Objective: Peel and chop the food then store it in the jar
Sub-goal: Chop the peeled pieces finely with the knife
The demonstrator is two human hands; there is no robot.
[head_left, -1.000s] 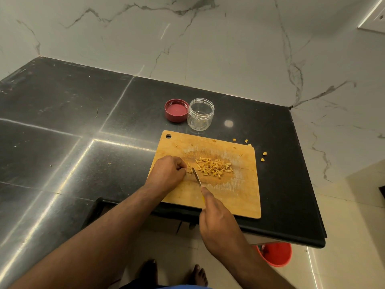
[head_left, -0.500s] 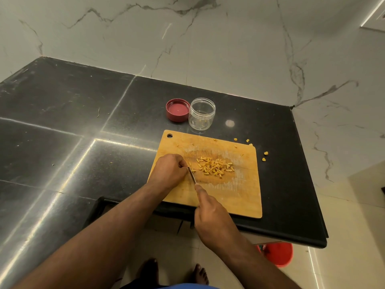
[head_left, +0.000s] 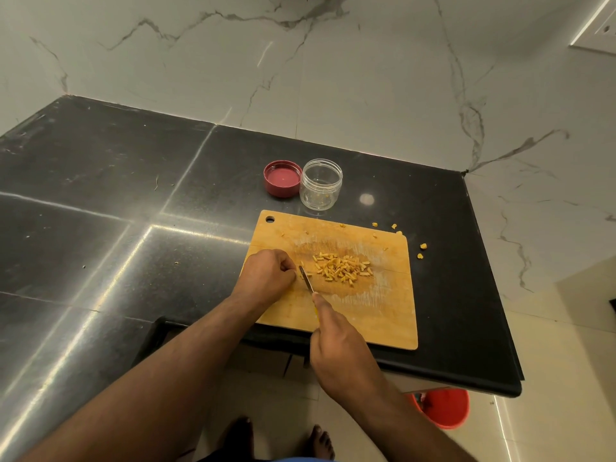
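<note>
Two hands work over the wooden cutting board, which lies on the black stone surface with its near edge at the surface's lip. At the left, the left hand is curled, fingertips tucked down on the last bit of food; that bit is hidden under the fingers, so its size cannot be told. Just right of it the knife stands blade-down, its handle gripped by the right hand with the forefinger laid along the spine. Further right lies the heap of chopped yellow pieces: small, light, stiff sticks that look dry and likely to scatter, best scooped together or swept off the board's edge, not pinched singly. Behind the board the clear plastic jar stands open, light and easily tipped, so it wants steadying by its wall. Its red lid lies upturned, touching the jar's left side. Several strays lie on the surface to the right.
</note>
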